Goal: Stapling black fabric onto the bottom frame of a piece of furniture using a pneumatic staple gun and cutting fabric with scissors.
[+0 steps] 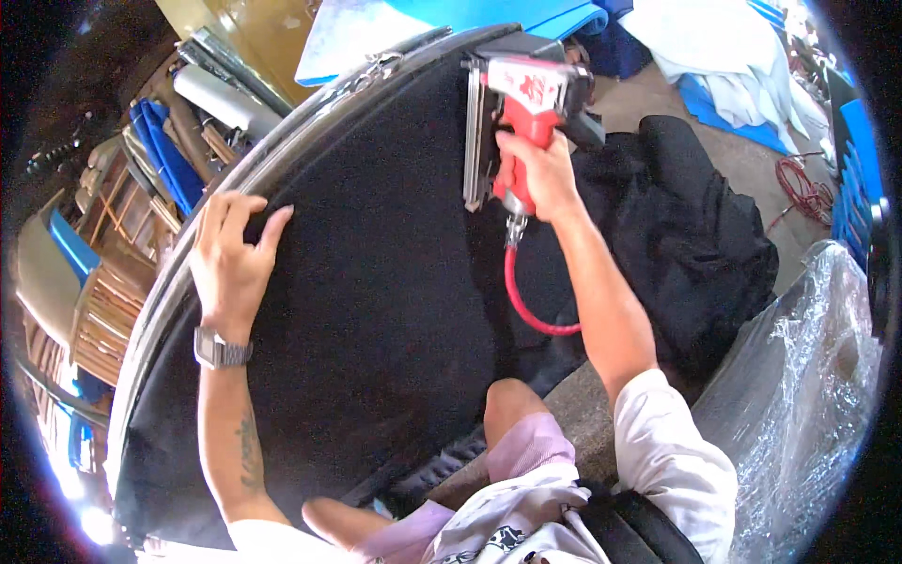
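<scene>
My right hand [541, 174] is wrapped round the red handle of a pneumatic staple gun [532, 85]. The tool is held over the far right part of a large black fabric sheet [376, 244]; whether its nose touches anything is hard to tell. From the handle's lower end a red air hose [518, 296] curves toward my right forearm. My left hand [232, 249], with a watch [222, 348] on the wrist, rests at the left of the curved rim [282, 141] that borders the fabric. Its fingers are bent and the thumb stands apart on the black cloth.
Loose black fabric [672, 207] lies heaped at the right. Near right, clear plastic wrap [799, 404] covers a bulky piece. Rolls of material [221, 99] and wooden frames [113, 301] stand at the left. A coiled red hose [803, 193] lies on the floor.
</scene>
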### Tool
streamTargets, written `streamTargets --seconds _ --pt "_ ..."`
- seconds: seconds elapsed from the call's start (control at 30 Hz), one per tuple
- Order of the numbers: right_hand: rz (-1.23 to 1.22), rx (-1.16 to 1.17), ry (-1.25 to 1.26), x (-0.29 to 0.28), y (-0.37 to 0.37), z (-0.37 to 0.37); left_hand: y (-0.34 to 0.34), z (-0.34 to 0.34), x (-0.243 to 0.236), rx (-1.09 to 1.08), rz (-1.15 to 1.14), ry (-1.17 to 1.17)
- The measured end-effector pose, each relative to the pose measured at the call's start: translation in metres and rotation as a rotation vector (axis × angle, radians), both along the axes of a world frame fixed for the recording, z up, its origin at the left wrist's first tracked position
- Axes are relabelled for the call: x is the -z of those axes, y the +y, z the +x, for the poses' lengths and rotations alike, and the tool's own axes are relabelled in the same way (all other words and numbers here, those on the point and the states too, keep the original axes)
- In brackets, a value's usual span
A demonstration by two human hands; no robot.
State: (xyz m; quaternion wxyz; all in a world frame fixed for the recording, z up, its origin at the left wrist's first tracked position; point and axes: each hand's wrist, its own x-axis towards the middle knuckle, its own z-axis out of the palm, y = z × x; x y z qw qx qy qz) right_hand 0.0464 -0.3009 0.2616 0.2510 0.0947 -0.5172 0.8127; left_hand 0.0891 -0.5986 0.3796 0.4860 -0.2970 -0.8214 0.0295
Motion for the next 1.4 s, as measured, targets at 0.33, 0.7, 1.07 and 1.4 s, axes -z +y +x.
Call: streamTargets --seconds 0.33,0.7,1.07,1.4 --pt "0.078 0.032 0.009 -0.009 -0.026 0.004 -0.019 -0.002 -0.016 -0.021 0.155 -0.220" --pt "0.223 0.022 -0.057 -0.013 -0.061 0.013 -0.025 -0.004 -0.017 -0.021 0.219 -0.224" --pt "0.327 -0.010 -0.079 -0.021 -0.103 0.041 -0.038 -0.005 -0.019 -0.040 0.229 -0.240" --pt "0.318 -0.087 -0.040 -0.028 -0.178 0.066 -0.119 0.029 -0.025 -0.040 0.239 -0.196"
